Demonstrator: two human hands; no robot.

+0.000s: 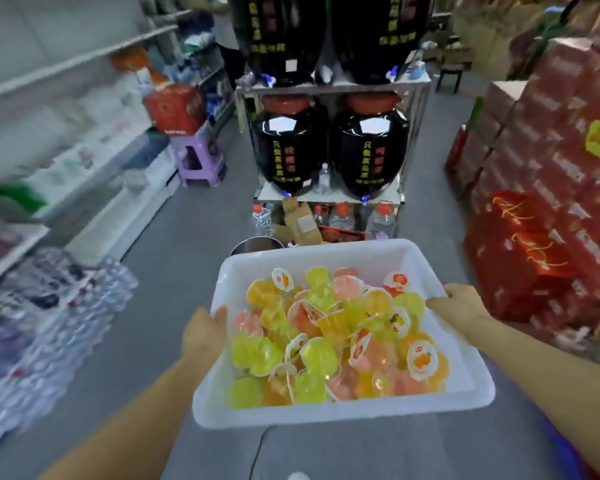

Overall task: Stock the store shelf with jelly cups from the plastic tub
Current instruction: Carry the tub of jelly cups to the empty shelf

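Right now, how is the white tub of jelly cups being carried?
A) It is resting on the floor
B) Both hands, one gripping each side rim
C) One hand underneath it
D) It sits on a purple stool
B: the left hand grips the left rim of the white tub and the right hand grips the right rim, holding it above the floor with the jelly cups inside.

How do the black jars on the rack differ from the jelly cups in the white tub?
The black jars are large, dark and upright in rows on a rack; the jelly cups are small, translucent yellow, orange and pink, heaped at random in the white tub. The jars bear yellow writing; the cups have fruit-picture lids.
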